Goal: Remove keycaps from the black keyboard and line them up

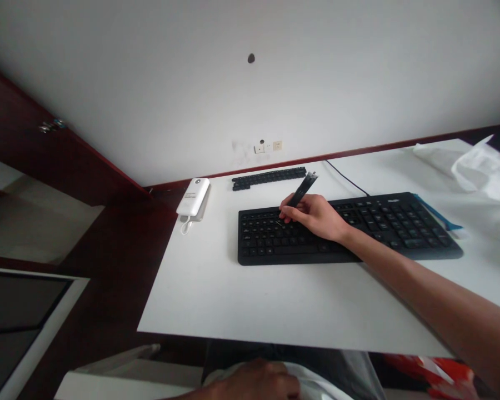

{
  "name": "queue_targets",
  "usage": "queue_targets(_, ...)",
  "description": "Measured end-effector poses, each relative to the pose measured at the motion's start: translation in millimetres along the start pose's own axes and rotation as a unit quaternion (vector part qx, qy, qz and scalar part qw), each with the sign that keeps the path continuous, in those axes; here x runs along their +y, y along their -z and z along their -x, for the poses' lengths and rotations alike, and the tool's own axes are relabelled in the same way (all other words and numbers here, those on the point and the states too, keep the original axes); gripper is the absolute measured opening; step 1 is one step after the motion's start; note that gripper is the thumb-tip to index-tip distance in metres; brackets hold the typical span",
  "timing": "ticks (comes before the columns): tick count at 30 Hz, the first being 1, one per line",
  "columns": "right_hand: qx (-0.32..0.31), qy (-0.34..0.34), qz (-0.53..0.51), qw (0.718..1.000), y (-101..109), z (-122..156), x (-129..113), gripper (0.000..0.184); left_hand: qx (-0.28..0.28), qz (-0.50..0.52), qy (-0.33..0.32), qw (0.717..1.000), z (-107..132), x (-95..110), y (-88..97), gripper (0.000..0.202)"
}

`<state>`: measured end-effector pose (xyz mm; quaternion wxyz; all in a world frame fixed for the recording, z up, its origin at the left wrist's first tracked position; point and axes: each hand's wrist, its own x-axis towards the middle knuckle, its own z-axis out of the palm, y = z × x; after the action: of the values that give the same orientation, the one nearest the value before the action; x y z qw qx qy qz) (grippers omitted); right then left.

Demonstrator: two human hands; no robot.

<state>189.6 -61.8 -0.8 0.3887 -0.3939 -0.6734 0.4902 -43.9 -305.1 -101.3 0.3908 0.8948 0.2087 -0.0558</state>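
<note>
Right hand (312,214): fingers clamped on black tool (301,189) over keyboard (291,258); best kept steady. Left hand (267,381): finger state unclear.

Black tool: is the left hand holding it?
No, the right hand holds the black tool over the keyboard; the left hand is at the picture's bottom edge.
</note>
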Motion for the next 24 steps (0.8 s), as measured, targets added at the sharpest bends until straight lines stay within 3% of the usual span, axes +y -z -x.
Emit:
queue_targets(1,0.0,0.0,-0.001,1.0,0,0,0,0.029,-0.013,0.014,-0.015,1.0,1,7,10.9,0.022)
queue_targets(3,-0.001,-0.003,-0.006,1.0,0,0,-1,0.03,-0.005,0.054,-0.075,0.996,3,26,51.0,0.023)
queue_targets(4,-0.001,-0.005,-0.011,1.0,0,0,-1,0.03,0.031,0.058,-0.086,0.994,4,34,78.9,0.02)
queue_targets(6,-0.001,-0.007,-0.019,1.0,0,-1,-1,0.031,0.177,0.054,-0.023,0.982,6,41,143.2,0.018)
queue_targets(8,-0.002,-0.009,-0.022,1.0,0,-1,-1,0.032,0.299,0.072,0.022,0.951,3,27,205.8,0.014)
queue_targets(11,0.0,-0.015,-0.016,1.0,1,-1,-1,0.033,0.402,0.1,0.082,0.907,-9,-29,270.5,0.017)
queue_targets(14,-0.003,-0.017,-0.01,1.0,2,-1,-2,0.034,0.418,0.075,0.139,0.895,-26,-96,293.9,0.018)
queue_targets(17,-0.008,-0.02,-0.009,1.0,2,-1,-5,0.033,0.418,0.112,0.166,0.886,-39,-143,294.6,0.023)
queue_targets(20,-0.015,-0.02,-0.013,1.0,3,-1,-5,0.031,0.415,0.154,0.182,0.878,-44,-165,292.0,0.029)
queue_targets(24,-0.026,-0.02,-0.025,0.999,4,-1,-4,0.03,0.414,0.163,0.185,0.876,-46,-177,292.2,0.033)
